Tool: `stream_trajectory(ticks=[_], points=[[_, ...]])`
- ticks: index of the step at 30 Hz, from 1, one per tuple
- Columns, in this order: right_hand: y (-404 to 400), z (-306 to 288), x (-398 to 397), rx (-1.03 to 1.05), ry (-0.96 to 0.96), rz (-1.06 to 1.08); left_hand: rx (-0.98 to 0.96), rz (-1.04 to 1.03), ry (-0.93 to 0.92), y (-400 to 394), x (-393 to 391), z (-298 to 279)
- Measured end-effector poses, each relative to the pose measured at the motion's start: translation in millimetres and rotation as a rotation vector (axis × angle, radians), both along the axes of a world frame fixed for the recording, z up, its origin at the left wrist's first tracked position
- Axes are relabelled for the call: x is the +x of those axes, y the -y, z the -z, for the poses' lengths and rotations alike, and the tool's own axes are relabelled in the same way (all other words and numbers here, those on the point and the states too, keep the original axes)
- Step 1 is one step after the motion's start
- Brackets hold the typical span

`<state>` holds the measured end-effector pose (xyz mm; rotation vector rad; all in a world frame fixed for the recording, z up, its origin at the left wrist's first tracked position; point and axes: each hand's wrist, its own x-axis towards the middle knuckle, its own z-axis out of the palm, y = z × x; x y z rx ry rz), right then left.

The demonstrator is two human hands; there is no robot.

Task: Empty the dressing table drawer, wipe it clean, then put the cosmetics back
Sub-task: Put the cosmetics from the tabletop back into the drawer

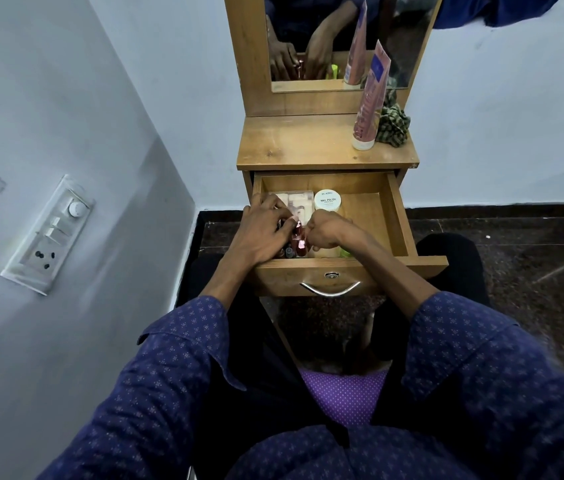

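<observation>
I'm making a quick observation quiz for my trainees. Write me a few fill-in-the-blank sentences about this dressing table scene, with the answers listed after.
1. The drawer of the dressing table is pulled ____.
2. The white jar at the back of the drawer is labelled nail ____.
3. The pink tube stands on the tabletop beside a crumpled checked ____.
4. The left hand and right hand meet over small red bottles near the drawer's ____ side.

Answers: open; polish; cloth; left
</observation>
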<state>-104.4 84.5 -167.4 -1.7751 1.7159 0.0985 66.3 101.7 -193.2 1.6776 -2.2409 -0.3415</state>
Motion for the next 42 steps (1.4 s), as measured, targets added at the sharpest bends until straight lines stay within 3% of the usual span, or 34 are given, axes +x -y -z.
stream_trajectory(ticks=[10, 17, 26, 33, 42], points=[[0.6, -1.3, -2.5, -0.071, -0.076, -0.068, -0.038, 0.008, 0.027, -1.5, -2.1, 0.3], [3.6, -35.8, -49.6, -0.186, 0.046, -0.123, -0.089, -0.005, -0.017, -1.4, -4.3, -2.0], [-1.5, -34.5, -94.0, -0.154, -0.1, -0.229, -0.08, 0.011, 0.02, -2.5, -15.3, -2.5], [3.9, -29.2, -94.2, -0.238, -0.052, -0.101, -0.086, -0.01, 0.027, -4.9, -14.7, -2.5], [22.1, -35.4, -102.1, -0.046, 0.251, 0.155, -0.071, -0.018, -0.004, -4.0, -12.9, -0.4]])
